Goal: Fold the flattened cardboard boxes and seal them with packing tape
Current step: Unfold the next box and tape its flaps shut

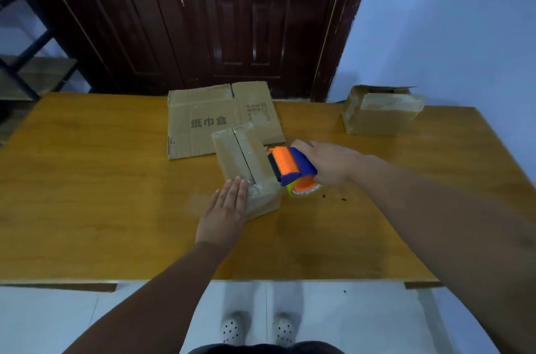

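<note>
2 folded boxes (pixel 380 113), 1 flattened box (pixel 200 110), 1 tape dispenser (pixel 290 166)
Near box (pixel 246 159) is being pressed by flat left hand (pixel 227 205), tape dispenser being gripped by right hand (pixel 330 163).

Left hand (pixel 224 208) flat on box (pixel 227 150)

Matt cardboard box (pixel 246 168), glossy plastic tape dispenser (pixel 291 166), smooth wooden table (pixel 116 208).

Presses palm-down with left hand (pixel 224 208), fingers straight and together. Grips with right hand (pixel 327 163), fingers curled, arm stretched forward.
</note>
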